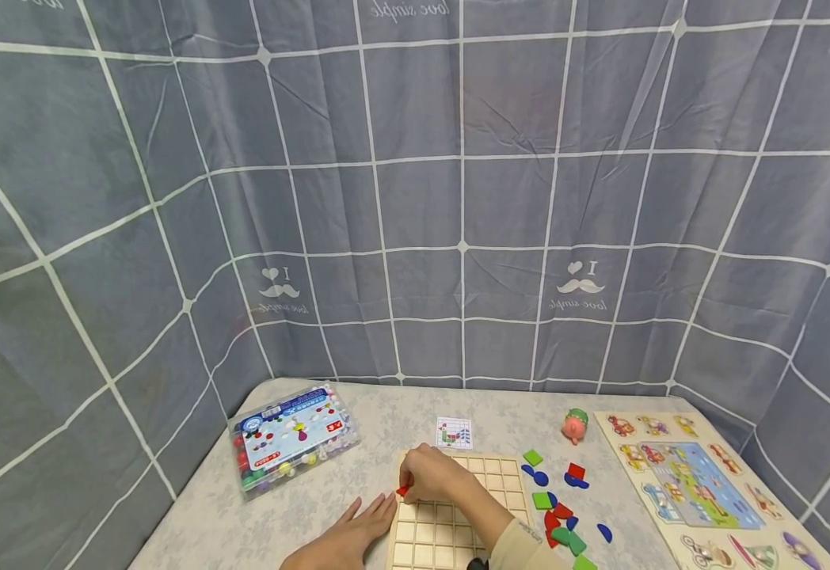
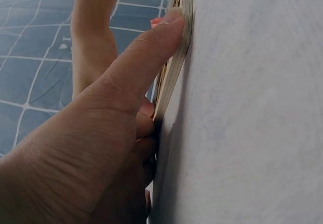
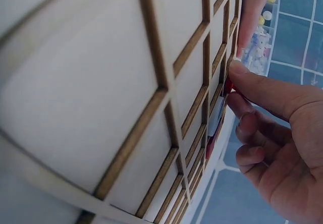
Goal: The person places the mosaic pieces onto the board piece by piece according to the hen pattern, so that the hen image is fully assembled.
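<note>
A wooden grid board point(image 1: 425, 514) with raised strips lies on the table in front of me. Over its far left corner my right hand point(image 1: 432, 475) pinches a small red piece point(image 1: 402, 491) between thumb and fingers. The right wrist view shows this red piece point(image 3: 228, 85) down at the grid strips, its shape mostly covered by the fingertips. My left hand point(image 1: 361, 526) rests beside the board's left side with fingers extended. In the left wrist view, its thumb lies against the board's edge point(image 2: 182, 47). Behind the board lies a pattern card point(image 1: 454, 433) with a coloured picture on a grid.
Loose green, blue and red pieces point(image 1: 561, 537) are scattered right of the board. A clear case point(image 1: 294, 435) of coloured beads stands at the back left. A pink and green figurine point(image 1: 575, 426) and a picture puzzle board point(image 1: 703, 483) are on the right. A grey curtain point(image 1: 422, 206) surrounds the table.
</note>
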A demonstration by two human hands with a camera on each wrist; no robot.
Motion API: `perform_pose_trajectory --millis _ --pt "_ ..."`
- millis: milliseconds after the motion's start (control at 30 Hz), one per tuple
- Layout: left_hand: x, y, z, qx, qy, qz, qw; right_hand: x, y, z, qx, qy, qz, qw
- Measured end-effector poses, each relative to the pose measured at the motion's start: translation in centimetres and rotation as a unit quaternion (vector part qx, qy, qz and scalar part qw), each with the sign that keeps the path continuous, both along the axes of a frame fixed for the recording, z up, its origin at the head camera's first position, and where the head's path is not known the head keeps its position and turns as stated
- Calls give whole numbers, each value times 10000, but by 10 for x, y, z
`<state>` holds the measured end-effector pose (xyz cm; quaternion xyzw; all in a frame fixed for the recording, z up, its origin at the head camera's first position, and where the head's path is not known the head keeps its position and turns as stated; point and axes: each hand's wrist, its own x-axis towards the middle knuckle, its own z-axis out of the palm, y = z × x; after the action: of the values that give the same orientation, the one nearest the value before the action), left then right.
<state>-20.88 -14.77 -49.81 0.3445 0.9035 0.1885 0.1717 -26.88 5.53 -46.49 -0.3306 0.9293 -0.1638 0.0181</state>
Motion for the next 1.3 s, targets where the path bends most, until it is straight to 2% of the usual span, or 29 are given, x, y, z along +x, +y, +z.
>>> perform_pose_trajectory --millis 167,433,867,1133,1300 --pt "-1 -1 -2 -10 -119 40 9999 0 0 -1 52 -82 -196 9998" --pt "-1 0 -1 -9 -35 -9 10000 1 3 1 -33 -273 -399 9988" --pt "-1 0 3 -79 -83 22 9999 1 8 2 -149 -397 -438 9981" --pt "-1 -1 1 -103 -8 -5 9999 2 8 3 -180 -409 -400 9982" --pt "0 -1 2 -45 155 -44 9999 2 8 2 -141 -369 -395 9984"
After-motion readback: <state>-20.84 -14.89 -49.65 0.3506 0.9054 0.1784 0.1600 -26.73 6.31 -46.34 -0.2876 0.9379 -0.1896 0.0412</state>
